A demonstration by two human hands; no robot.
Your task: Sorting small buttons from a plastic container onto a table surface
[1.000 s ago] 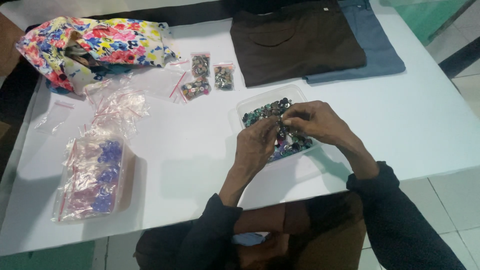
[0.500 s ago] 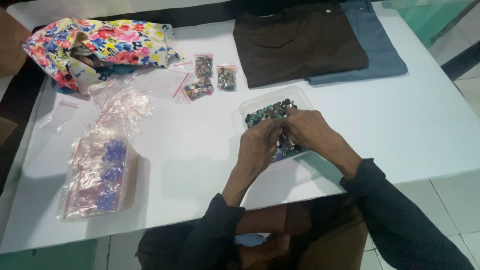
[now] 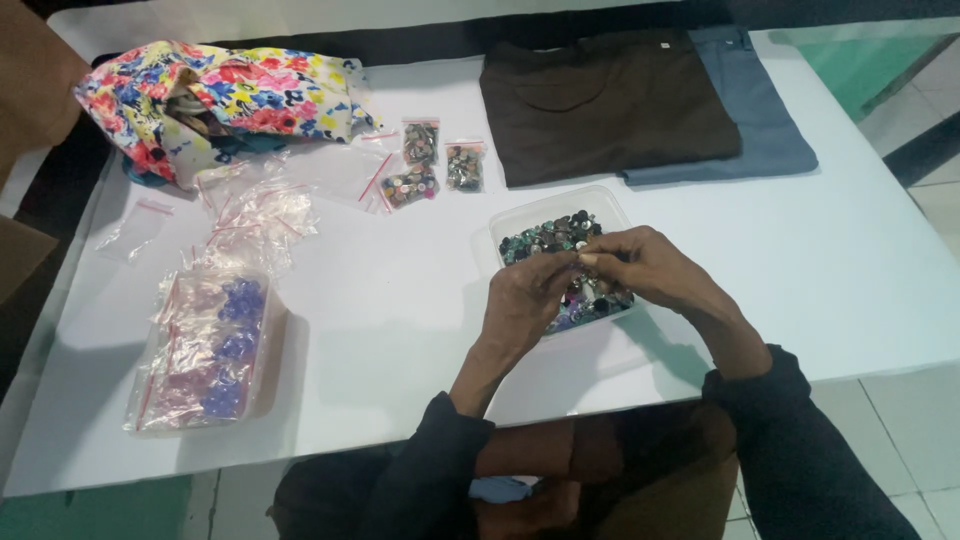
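Both hands meet over the clear tray (image 3: 610, 200) of mixed buttons (image 3: 545, 235) at mid-desk (image 3: 400, 320). Left hand (image 3: 525, 300) and right hand (image 3: 640, 265) have fingertips pinched together on something too small to identify, likely one button. Judgement: buttons are light, hard, slippery; best gripped at the rim between thumb and forefinger.

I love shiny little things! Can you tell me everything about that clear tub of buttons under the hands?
The tub is a shallow, see-through plastic box with rounded corners, lying flat on the white table. It is open and full of small mixed buttons, mostly dark, some green and purple. The left hand and right hand meet above it, covering its near part.
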